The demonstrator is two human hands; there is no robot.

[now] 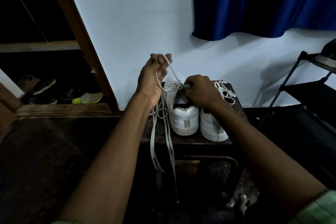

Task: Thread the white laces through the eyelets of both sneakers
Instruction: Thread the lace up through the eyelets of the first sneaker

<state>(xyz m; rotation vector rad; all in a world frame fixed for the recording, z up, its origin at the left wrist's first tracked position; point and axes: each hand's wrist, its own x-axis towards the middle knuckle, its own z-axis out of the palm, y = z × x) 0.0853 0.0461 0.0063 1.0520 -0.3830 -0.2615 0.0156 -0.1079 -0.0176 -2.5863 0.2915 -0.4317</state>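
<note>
Two white sneakers stand side by side on a small dark table (pixel 185 141), heels toward me. The left sneaker (pixel 183 114) has a white lace (pixel 170 140) running up from its eyelets. My left hand (pixel 154 76) is raised above and to the left of this shoe and pinches that lace, drawn taut. The lace's loose lengths hang over the table's front edge. My right hand (pixel 200 90) grips the left sneaker's tongue area at the eyelets. The right sneaker (pixel 212 127) is partly hidden under my right forearm, with its lace (pixel 225 91) loosely bunched at its front.
A white wall rises just behind the table. A wooden door frame (pixel 87 45) stands to the left, with several shoes (pixel 60 92) on the floor beyond it. A blue curtain (pixel 263 2) hangs upper right. A black metal rack (pixel 300 92) stands at right.
</note>
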